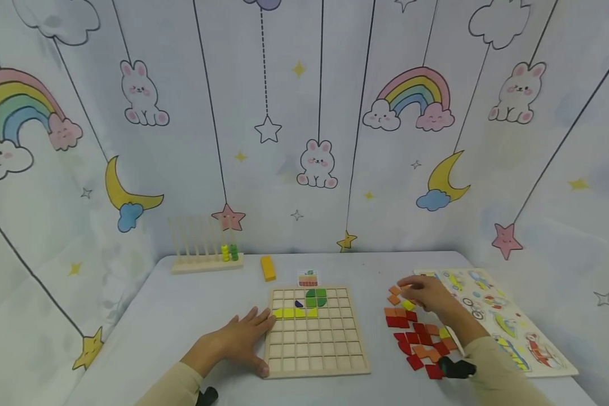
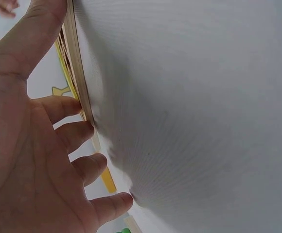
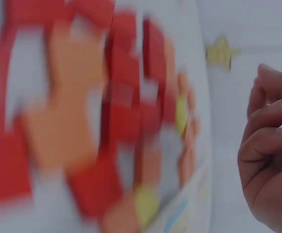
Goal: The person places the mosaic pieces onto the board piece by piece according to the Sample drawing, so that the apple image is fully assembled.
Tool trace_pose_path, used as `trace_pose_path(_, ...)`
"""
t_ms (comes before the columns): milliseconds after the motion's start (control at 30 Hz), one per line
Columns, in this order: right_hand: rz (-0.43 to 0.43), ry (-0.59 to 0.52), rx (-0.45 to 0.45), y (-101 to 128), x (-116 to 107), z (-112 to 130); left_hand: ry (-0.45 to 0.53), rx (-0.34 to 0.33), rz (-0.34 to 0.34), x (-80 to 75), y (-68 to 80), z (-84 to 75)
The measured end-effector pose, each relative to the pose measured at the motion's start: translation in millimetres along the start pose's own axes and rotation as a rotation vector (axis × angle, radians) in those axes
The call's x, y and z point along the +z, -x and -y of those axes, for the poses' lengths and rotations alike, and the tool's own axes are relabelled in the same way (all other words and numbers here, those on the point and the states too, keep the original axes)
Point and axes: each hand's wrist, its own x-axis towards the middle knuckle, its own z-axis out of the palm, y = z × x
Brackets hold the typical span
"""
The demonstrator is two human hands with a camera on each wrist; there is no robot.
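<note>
A square wooden grid board (image 1: pixel 317 349) lies on the table. Its upper cells hold yellow squares (image 1: pixel 289 313), green pieces (image 1: pixel 310 302) and a small dark blue piece (image 1: pixel 299 304). My left hand (image 1: pixel 241 341) rests against the board's left side, fingers spread and thumb by the lower corner; in the left wrist view its fingertips touch the wooden edge. To the right, my right hand (image 1: pixel 428 293) hovers by the far end of a spread of red tiles (image 1: pixel 397 322) and orange tiles (image 1: pixel 394 300). Its fingers are bent; whether a tile is between the fingertips is hidden.
Behind the board stand a picture card (image 1: pixel 308 278), a yellow-orange block (image 1: pixel 268 268) and a pegged wooden rack (image 1: pixel 208 264) with yellow and green beads. A printed picture board (image 1: pixel 533 344) lies at the right edge. A patterned cloth (image 1: pixel 284 186) hangs behind.
</note>
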Motion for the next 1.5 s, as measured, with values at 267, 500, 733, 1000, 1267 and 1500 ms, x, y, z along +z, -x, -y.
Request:
trace_pose_path(267,0.057,0.211,0.012,1,-23,-43,0.011,-0.014,-0.009,0.6,3.9,4.2)
trace_pose_path(500,0.035,0.355,0.016,-8,-10,-46,0.019,-0.007,0.001,0.8,1.7,1.6)
trace_pose_path(733,-0.011,0.282,0.053,-9,-11,-46,0.003,-0.014,0.003,-0.9,2.2,-0.6)
trace_pose_path(1000,-0.123,-0.144,0.111,-13,-13,-42,-0.001,0.005,-0.007,0.2,1.9,-0.3)
trace_pose_path(1267,-0.129,-0.506,0.087,-19,3,-13,0.015,0.010,-0.004,1.0,2.1,0.3)
trace_pose_path(1500,-0.110,-0.467,0.049,-34,33,12,0.008,0.012,-0.013,0.8,3.3,-0.9)
